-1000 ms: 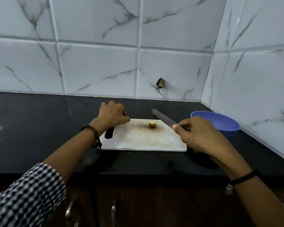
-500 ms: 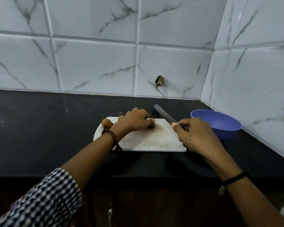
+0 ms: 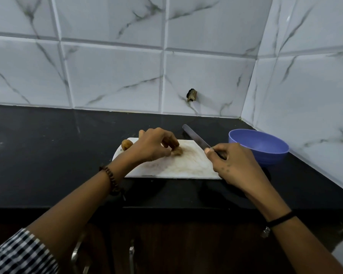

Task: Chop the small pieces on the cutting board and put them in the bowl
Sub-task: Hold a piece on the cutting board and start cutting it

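Observation:
A white cutting board (image 3: 178,169) lies on the black counter. My left hand (image 3: 152,146) is over its middle, fingers curled, fingertips pinching a small tan piece (image 3: 178,151) against the board. Another small brown piece (image 3: 126,144) sits at the board's far left corner, partly hidden behind my wrist. My right hand (image 3: 234,165) grips the handle of a knife (image 3: 196,138), forefinger along the blade's back; the blade points away and left, raised above the board's right end. A blue bowl (image 3: 259,147) stands just right of the board, and it looks empty.
The black counter (image 3: 48,155) stretches left of the board. White marble tiles form the back wall and the right wall, meeting in a corner behind the bowl. A small dark hole (image 3: 191,95) marks the back wall. Cabinet handles (image 3: 131,256) show below the counter's front edge.
My left hand moved from the board's left end to the middle and took hold of the small piece. The brown piece at the left corner became visible. The knife hand stayed nearly still.

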